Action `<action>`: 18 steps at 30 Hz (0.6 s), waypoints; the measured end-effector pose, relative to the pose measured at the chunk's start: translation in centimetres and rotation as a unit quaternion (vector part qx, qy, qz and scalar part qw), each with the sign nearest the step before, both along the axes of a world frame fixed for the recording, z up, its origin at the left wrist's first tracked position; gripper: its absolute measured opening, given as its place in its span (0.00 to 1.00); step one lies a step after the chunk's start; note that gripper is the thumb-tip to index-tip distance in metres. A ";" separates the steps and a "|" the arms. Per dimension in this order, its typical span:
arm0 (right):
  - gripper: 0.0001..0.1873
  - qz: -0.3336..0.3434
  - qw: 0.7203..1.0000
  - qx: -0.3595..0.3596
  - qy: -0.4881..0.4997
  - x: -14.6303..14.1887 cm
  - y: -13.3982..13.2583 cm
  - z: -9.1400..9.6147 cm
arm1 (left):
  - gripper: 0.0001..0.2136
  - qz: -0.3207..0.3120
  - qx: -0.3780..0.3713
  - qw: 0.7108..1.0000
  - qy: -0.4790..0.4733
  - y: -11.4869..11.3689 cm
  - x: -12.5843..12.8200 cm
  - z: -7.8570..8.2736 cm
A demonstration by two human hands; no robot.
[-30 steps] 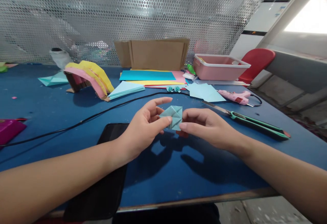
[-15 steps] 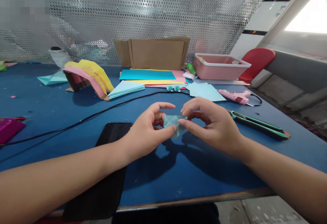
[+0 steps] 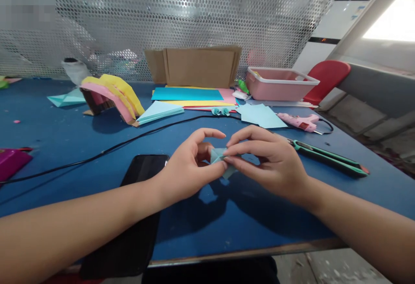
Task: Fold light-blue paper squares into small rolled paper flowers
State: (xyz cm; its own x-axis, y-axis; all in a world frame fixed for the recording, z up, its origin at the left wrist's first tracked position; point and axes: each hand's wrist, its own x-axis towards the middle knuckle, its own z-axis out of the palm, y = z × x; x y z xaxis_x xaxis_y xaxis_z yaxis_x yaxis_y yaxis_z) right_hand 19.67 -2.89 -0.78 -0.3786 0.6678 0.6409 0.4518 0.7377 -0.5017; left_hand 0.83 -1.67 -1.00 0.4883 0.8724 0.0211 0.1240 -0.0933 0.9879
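A small folded piece of light blue paper (image 3: pixel 220 157) is held just above the blue table (image 3: pixel 65 137), near its front middle. My left hand (image 3: pixel 191 167) pinches the paper's left side between thumb and curled fingers. My right hand (image 3: pixel 269 161) pinches its right side, with the fingers laid over the top and covering much of it. Both hands meet at the paper.
A black phone (image 3: pixel 136 215) lies under my left forearm, and a black cable (image 3: pixel 113 148) crosses the table. Green-handled scissors (image 3: pixel 327 157) and a pink glue gun (image 3: pixel 300 122) lie right. Coloured paper sheets (image 3: pixel 191 96), folded paper shapes (image 3: pixel 113 96), cardboard (image 3: pixel 197 65) and a pink bin (image 3: pixel 279 85) stand behind.
My right hand has moved left over the folded paper and pressed it down, so less of the paper shows. Both hands have dropped slightly toward the table.
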 end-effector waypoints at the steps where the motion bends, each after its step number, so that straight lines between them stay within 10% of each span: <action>1: 0.07 0.001 1.000 0.007 -0.005 0.0 0.0 0.0 | 0.18 0.003 -0.015 1.000 -0.004 0.0 0.0 0.0; 18: 0.14 0.011 0.998 -0.054 -0.009 0.3 0.2 -0.3 | 0.17 0.055 -0.044 0.995 -0.070 0.4 -0.1 0.0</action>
State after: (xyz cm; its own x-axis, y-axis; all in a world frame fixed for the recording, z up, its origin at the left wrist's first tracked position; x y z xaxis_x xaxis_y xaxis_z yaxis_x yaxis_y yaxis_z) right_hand 20.01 -2.73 -1.09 -0.4047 0.7242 0.5583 0.4452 0.6893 -0.5715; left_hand 0.77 -1.28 -1.02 0.3878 0.9218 0.0030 -0.0116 0.0016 0.9999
